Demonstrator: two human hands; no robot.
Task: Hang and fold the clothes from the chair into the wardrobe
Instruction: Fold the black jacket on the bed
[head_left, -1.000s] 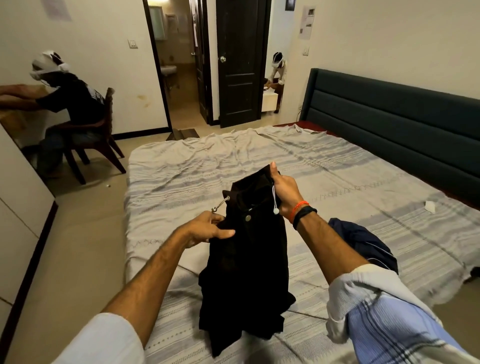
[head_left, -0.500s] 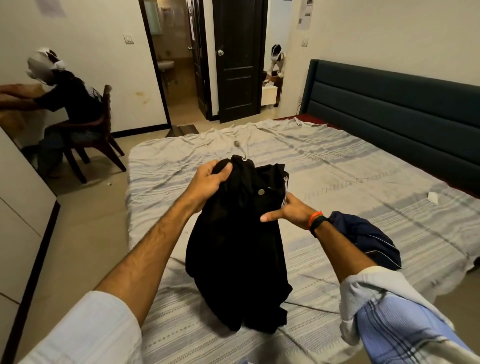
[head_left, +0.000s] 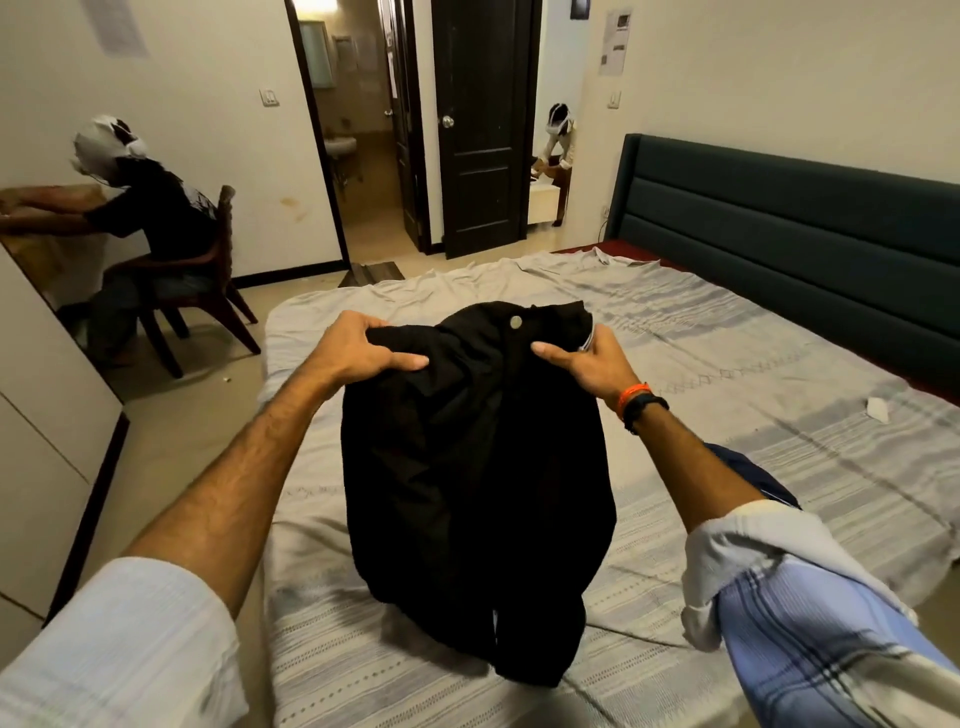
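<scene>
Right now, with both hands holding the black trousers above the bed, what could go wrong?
1. The left hand and right hand grip only the waistband of the black cotton trousers; the bunched legs may fold crooked.
2. A blue striped cloth draped over the right forearm could slip off onto the grey striped bedsheet.

- Left hand (head_left: 358, 347): bare, with nothing worn on it or on the wrist.
- Left sleeve (head_left: 124, 649): pale, near white, faintly striped, pushed up so the forearm is bare.
- Right hand (head_left: 592, 358): bare.
- Orange band (head_left: 631, 396): thin, just behind the right hand.
- Black band (head_left: 645, 408): wider, touching the orange band on its arm side.
- Right sleeve (head_left: 810, 629): light blue with darker blue stripes; its white lining shows as a rolled cuff.
</scene>
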